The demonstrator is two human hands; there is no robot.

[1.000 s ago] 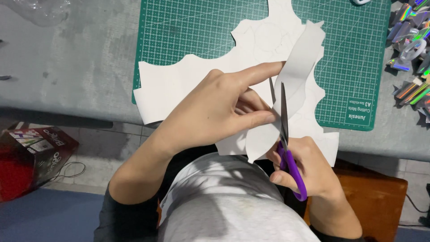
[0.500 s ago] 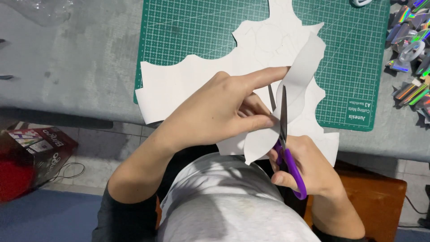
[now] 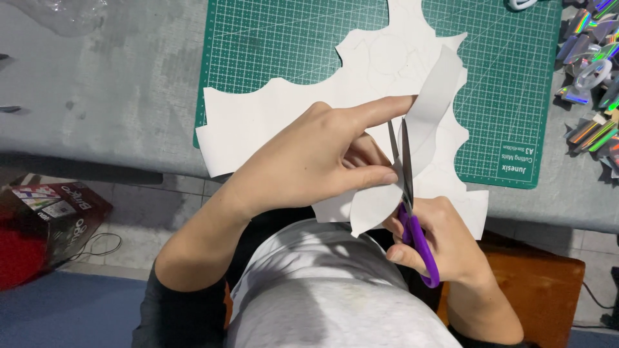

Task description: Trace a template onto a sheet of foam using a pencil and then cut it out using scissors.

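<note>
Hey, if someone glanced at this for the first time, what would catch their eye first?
Probably the purple-handled scissors in the right hand, blades cutting into a big white paper sheet at centre. The left hand pinches that paper just beside the blades. Behind lies a green cutting mat, with shiny holographic scraps at the far right.

Under my hands runs a grey table (image 3: 116, 96) with a scuffed top, its near edge just below my left hand (image 3: 309, 161). A green cutting mat (image 3: 271, 38) with a white grid lies flat on it, beyond my fingers. The white paper sheet (image 3: 258, 122) rests partly on that mat and overhangs the table edge. Far beyond my right hand (image 3: 438, 241), shiny holographic scraps (image 3: 593, 77) lie piled on the bare grey.
</note>
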